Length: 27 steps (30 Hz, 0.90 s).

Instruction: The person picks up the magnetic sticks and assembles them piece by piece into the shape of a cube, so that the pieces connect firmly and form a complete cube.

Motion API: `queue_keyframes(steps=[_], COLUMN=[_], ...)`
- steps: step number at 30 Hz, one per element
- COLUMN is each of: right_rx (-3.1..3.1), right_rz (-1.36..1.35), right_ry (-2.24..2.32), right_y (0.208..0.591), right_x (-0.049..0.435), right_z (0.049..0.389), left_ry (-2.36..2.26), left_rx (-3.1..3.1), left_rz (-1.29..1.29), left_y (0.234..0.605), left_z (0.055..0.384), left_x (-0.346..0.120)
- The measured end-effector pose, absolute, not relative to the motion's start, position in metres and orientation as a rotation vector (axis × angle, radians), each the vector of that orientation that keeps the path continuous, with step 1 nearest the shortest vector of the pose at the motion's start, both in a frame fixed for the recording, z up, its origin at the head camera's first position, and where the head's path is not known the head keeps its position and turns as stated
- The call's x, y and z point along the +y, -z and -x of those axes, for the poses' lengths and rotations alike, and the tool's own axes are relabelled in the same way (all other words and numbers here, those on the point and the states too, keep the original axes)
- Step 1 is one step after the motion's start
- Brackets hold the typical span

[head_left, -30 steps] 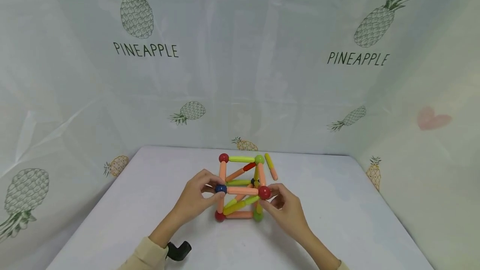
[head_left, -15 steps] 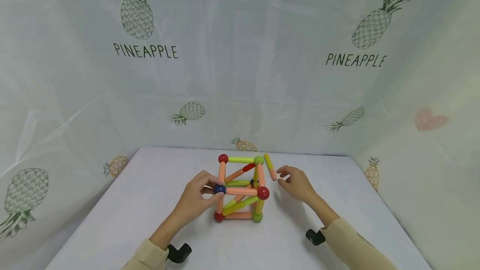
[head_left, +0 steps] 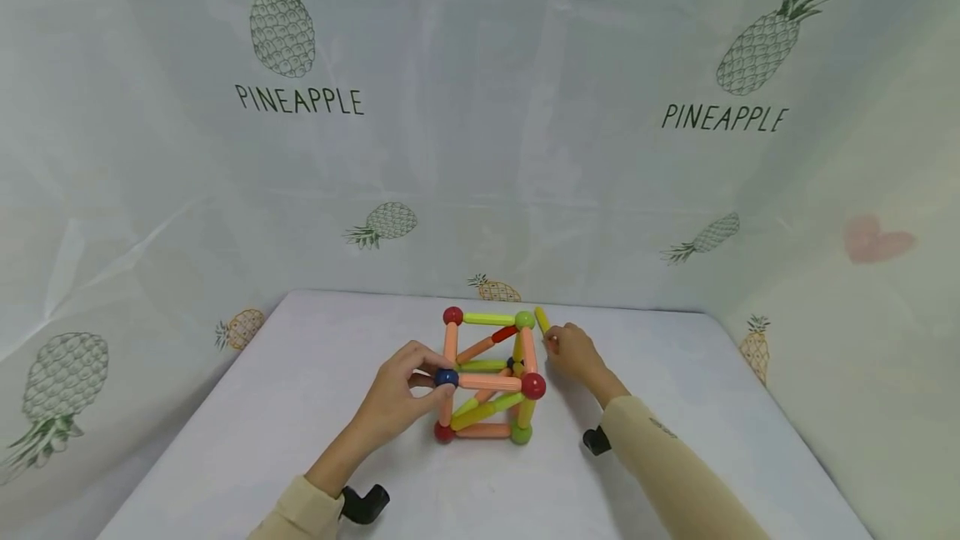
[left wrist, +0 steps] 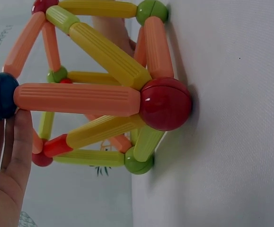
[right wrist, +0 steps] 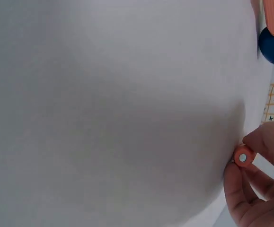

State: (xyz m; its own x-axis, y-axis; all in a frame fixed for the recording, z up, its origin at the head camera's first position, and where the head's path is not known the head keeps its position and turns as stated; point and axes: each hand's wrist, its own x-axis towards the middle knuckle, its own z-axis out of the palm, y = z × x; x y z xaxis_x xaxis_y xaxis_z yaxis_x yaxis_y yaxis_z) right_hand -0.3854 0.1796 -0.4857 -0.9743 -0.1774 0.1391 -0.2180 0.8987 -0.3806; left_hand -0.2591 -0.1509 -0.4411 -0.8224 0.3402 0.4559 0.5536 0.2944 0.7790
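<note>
A cube-like frame of magnetic sticks and balls stands on the white table (head_left: pixel 300 407). My left hand (head_left: pixel 397 390) pinches the blue ball (head_left: pixel 446 378) at its near upper left corner. In the left wrist view, that blue ball (left wrist: pixel 2 96) joins an orange stick (left wrist: pixel 77 98) running down to a red ball (left wrist: pixel 166 104) at the table. Behind the frame's right side, my right hand (head_left: pixel 576 354) pinches a loose yellow and orange magnetic stick (head_left: pixel 542 318). The right wrist view shows its orange end (right wrist: pixel 244 156), with a silvery tip, between thumb and fingers.
Diagonal sticks, one of them yellow (head_left: pixel 474 416), brace the frame inside. A red ball (head_left: pixel 533 386) marks its near upper right corner. Black wrist pieces (head_left: pixel 365 504) hang below the sleeves. A pineapple-print sheet (head_left: pixel 480 148) hangs behind the table.
My right hand has left the red ball at the frame's near right corner, moved back and right, and taken hold of the loose stick. My left hand stays on the blue ball.
</note>
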Motion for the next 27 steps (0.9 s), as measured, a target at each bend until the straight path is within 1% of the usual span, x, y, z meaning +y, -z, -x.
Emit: queue_keyframes(steps=[9,13,16,19,21,27], right_rx=[-3.050,-3.097,-3.079,-3.030,-2.984,-2.769], right_rz=[-0.417,-0.434,-0.477,-0.508,-0.512,-0.463], right_ry=[-0.512,-0.544,-0.627,-0.732,-0.812,-1.050], right_y=[0.479,0.473,0.468,0.460,0.454,0.421], right_x=[0.192,0.195,0.200,0.206,0.209,0.204], right_z=[0.369,0.357,0.348,0.341,0.337,0.319], left_ry=[1.542,1.553,1.560,1.549,1.547,1.563], left_rx=[-2.342,-2.349,-2.365,-2.355,-2.338,-2.312], left_rz=[0.823,0.799,0.787,0.810,0.832,0.838], left_y=[0.441,0.428,0.428,0.441,0.442,0.443], left_z=[0.259,0.249,0.249,0.259,0.260,0.260], left_x=[-0.149,-0.145,-0.144,-0.148,-0.149,-0.151])
